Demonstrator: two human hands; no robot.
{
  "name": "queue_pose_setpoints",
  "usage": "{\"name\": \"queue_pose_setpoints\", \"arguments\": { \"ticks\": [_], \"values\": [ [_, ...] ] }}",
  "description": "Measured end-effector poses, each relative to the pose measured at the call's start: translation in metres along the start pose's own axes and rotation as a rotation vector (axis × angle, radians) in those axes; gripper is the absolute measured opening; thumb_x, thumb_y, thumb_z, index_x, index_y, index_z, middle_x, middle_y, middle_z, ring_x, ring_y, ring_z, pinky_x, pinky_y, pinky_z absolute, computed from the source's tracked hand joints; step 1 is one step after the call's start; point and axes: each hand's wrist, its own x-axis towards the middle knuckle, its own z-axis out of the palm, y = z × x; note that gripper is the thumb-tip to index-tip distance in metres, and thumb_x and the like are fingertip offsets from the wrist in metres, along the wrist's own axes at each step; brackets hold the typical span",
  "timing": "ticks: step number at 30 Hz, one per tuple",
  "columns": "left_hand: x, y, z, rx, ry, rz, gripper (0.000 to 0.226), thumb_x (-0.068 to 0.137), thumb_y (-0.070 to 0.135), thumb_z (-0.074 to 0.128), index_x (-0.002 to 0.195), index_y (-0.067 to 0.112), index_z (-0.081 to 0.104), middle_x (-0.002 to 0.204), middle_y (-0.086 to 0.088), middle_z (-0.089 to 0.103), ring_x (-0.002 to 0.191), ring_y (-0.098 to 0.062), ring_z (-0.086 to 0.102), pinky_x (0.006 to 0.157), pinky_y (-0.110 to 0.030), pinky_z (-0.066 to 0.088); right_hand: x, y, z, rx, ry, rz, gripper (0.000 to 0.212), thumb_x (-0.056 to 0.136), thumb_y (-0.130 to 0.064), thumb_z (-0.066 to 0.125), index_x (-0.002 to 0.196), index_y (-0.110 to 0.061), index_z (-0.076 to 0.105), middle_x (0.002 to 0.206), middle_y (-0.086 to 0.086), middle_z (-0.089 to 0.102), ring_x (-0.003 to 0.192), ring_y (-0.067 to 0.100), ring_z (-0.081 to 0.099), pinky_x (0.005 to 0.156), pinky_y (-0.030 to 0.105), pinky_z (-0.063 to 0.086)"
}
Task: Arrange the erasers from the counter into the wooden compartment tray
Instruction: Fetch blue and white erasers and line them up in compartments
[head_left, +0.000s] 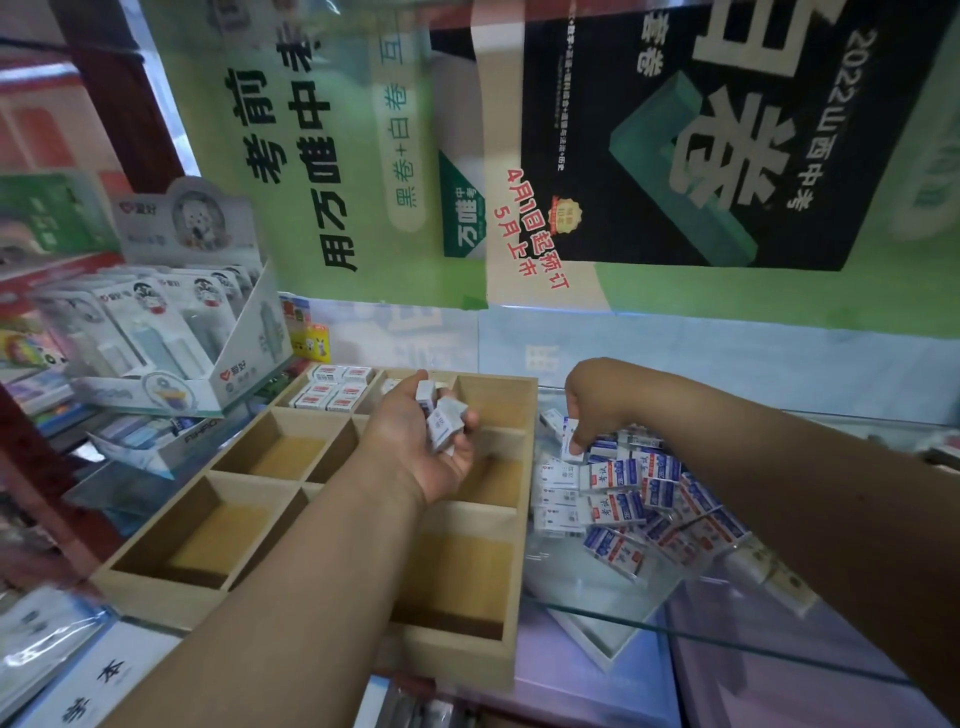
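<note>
Head cam: left hand (415, 441) cupping erasers (441, 415), right hand (589, 410) pinching eraser (571, 441)

Two hands (415, 441), one tray (156, 587), six red-labelled erasers (332, 394).

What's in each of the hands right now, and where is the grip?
Left hand cups a few erasers loosely in its upturned palm. Right hand pinches one eraser by its upper end with the fingertips, atop the pile.
</note>
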Motion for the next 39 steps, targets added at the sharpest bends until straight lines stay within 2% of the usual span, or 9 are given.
{"name": "queue_pose_setpoints", "arguments": {
  "ticks": [6, 12, 17, 20, 22, 26, 29, 34, 39],
  "values": [
    [0.002, -0.001, -0.002, 0.165, 0.053, 0.027, 0.032, 0.095, 0.027, 0.042, 0.073, 0.015, 0.060, 0.045, 0.002, 0.049, 0.032, -0.010, 0.047, 0.037, -0.008, 0.034, -0.007, -0.001, -0.016, 0.213, 0.029, 0.024, 0.025, 0.079, -0.024, 0.075, 0.097, -0.008, 0.072, 0.098, 0.008, 0.070, 0.086, 0.021, 0.062, 0.074, 0.026, 0.044],
    [0.000, -0.002, 0.003, 0.342, -0.182, -0.054, 0.022, 0.093, 0.035, 0.050, 0.093, 0.017, 0.062, 0.050, 0.001, 0.051, 0.032, -0.011, 0.042, 0.034, -0.009, 0.027, -0.017, -0.020, -0.057, 0.950, 0.110, -0.078, 0.005, 0.077, -0.004, 0.073, 0.074, -0.005, 0.069, 0.058, 0.002, 0.061, 0.052, 0.011, 0.044, 0.050, 0.023, 0.035],
    [0.002, -0.001, 0.006, 0.344, -0.244, -0.022, 0.023, 0.094, 0.034, 0.052, 0.088, 0.015, 0.065, 0.050, 0.003, 0.046, 0.033, -0.011, 0.041, 0.032, -0.010, 0.028, -0.004, -0.023, -0.047, 1.047, 0.064, -0.087, 0.011, 0.086, -0.014, 0.067, 0.078, -0.006, 0.068, 0.070, 0.005, 0.066, 0.052, 0.010, 0.048, 0.046, 0.020, 0.036],
    [0.006, 0.010, -0.007, 0.247, -0.204, 0.031, 0.022, 0.094, 0.033, 0.051, 0.089, 0.015, 0.063, 0.049, 0.004, 0.046, 0.032, -0.009, 0.042, 0.033, -0.010, 0.027, 0.019, -0.003, -0.039, 0.460, 0.125, 0.090, 0.028, 0.088, -0.031, 0.065, 0.098, -0.005, 0.070, 0.092, 0.006, 0.070, 0.080, 0.020, 0.064, 0.071, 0.029, 0.049],
    [0.009, 0.016, -0.015, 0.192, -0.176, 0.056, 0.022, 0.094, 0.032, 0.050, 0.087, 0.016, 0.063, 0.048, 0.005, 0.046, 0.033, -0.009, 0.041, 0.034, -0.010, 0.026, 0.034, 0.001, -0.020, 0.111, 0.030, 0.144, 0.037, 0.084, -0.040, 0.067, 0.101, -0.007, 0.071, 0.095, 0.006, 0.070, 0.081, 0.019, 0.063, 0.074, 0.026, 0.046],
    [0.012, 0.025, -0.023, 0.156, -0.154, 0.089, 0.021, 0.093, 0.031, 0.049, 0.088, 0.017, 0.063, 0.047, 0.004, 0.046, 0.033, -0.009, 0.041, 0.035, -0.010, 0.025, 0.054, -0.009, 0.005, -0.087, -0.064, 0.156, 0.042, 0.079, -0.047, 0.069, 0.093, -0.007, 0.070, 0.081, 0.005, 0.061, 0.076, 0.019, 0.054, 0.069, 0.026, 0.042],
    [0.015, 0.033, -0.032, 0.142, -0.155, 0.103, 0.020, 0.092, 0.031, 0.050, 0.087, 0.017, 0.063, 0.047, 0.004, 0.045, 0.034, -0.009, 0.041, 0.036, -0.010, 0.025, 0.064, -0.012, 0.013, -0.090, -0.031, 0.162, 0.039, 0.077, -0.045, 0.072, 0.066, -0.009, 0.060, 0.061, 0.001, 0.050, 0.065, 0.019, 0.054, 0.068, 0.026, 0.043],
    [0.016, 0.051, -0.051, 0.084, -0.155, 0.152, 0.021, 0.093, 0.031, 0.047, 0.086, 0.018, 0.061, 0.047, 0.006, 0.045, 0.034, -0.008, 0.041, 0.037, -0.011, 0.024, 0.054, 0.003, -0.014, 0.236, 0.057, 0.206, 0.031, 0.079, -0.022, 0.066, 0.052, -0.012, 0.055, 0.049, 0.001, 0.053, 0.038, 0.014, 0.044, 0.048, 0.019, 0.037],
    [0.023, 0.069, -0.073, -0.020, -0.114, 0.270, 0.020, 0.096, 0.031, 0.044, 0.090, 0.020, 0.059, 0.046, 0.007, 0.044, 0.034, -0.006, 0.040, 0.035, -0.009, 0.024, 0.041, -0.018, -0.044, 0.865, 0.338, 0.067, 0.003, 0.076, 0.002, 0.065, 0.079, 0.003, 0.065, 0.069, 0.016, 0.064, 0.061, 0.023, 0.061, 0.069, 0.033, 0.057]
  ]
}}
